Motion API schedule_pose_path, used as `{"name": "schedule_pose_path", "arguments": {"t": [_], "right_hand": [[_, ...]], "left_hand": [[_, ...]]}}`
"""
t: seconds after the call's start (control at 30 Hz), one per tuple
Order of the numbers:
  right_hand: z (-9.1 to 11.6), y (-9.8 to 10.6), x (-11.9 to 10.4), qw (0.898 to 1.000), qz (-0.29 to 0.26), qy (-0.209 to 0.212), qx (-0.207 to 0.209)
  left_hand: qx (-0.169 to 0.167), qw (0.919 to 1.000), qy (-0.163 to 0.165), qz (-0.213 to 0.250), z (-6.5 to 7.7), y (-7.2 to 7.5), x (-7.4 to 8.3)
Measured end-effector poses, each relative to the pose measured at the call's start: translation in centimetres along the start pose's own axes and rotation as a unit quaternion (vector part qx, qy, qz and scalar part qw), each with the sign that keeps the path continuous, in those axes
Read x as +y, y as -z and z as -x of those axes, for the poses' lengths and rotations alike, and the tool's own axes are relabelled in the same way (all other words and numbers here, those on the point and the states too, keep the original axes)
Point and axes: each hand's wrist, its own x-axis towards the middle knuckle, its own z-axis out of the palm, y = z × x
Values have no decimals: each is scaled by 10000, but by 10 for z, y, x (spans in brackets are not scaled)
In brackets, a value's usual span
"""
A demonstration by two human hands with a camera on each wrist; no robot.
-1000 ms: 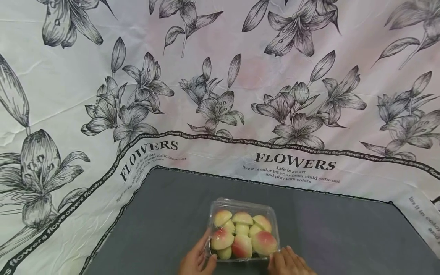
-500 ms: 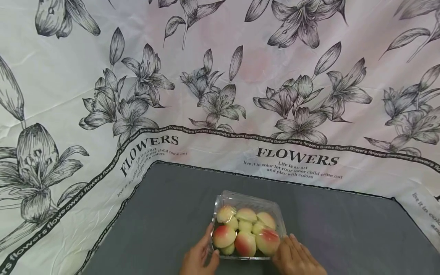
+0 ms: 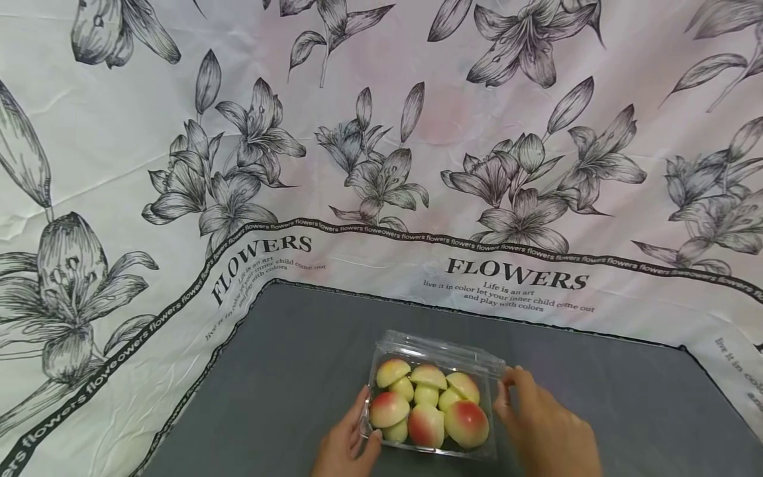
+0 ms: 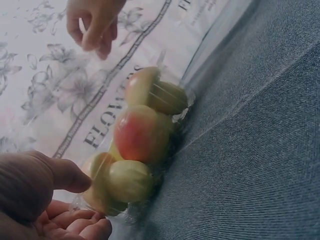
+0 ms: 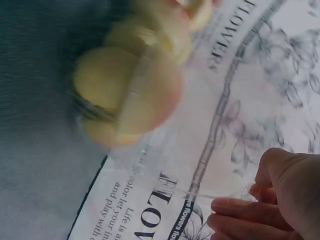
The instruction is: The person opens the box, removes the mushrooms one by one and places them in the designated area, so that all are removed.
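Note:
A clear plastic fruit box [image 3: 438, 452] sits on the dark grey tabletop, filled with several yellow-green fruits [image 3: 467, 424] blushed with red, peach-like in look. Its clear lid [image 3: 441, 351] stands raised and tilted toward the far side. My left hand [image 3: 348, 440] holds the box's near left corner, thumb in front and fingers at the side; the left wrist view shows that grip beside the fruits [image 4: 137, 132]. At the lid's right end, my right hand [image 3: 551, 424] pinches the thin edge between thumb and fingers. In the right wrist view the fruits [image 5: 130, 90] are blurred.
The grey tabletop [image 3: 286, 371] spreads around the box. A white cloth [image 3: 369, 265] printed with lilies and "FLOWERS" lettering borders the table and rises behind it.
My right hand has moved up and away from the box's near right corner, lifting the lid. The box has shifted slightly right. My left hand keeps its hold.

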Motion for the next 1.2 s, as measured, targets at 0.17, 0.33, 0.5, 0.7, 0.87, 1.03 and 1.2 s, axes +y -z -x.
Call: {"name": "schedule_pose_path", "arguments": {"t": [0.17,0.33,0.5,0.7,0.87,1.03,1.2], "right_hand": [[-18,4,11,9968,-739,-140,-274],[-38,2,17,9908,-1308,-241,-255],[-52,-7,26,9877,-1521,-321,-155],[-65,-19,40,9815,-1786,-679,-154],[-72,-29,47,9738,-2050,-926,-345],[-76,-40,49,9648,-2358,-1097,-393],[-78,-52,51,9550,-2536,-1432,-557]], "left_hand": [[11,10000,10,60,1,-2,0],[29,9999,87,121,1,-3,0],[3,9996,146,260,0,-3,0],[-124,9987,383,307,-3,-2,1],[-132,9983,501,255,-6,-1,3],[-197,9983,509,228,-7,0,3],[-193,9981,535,246,-7,1,3]]}}
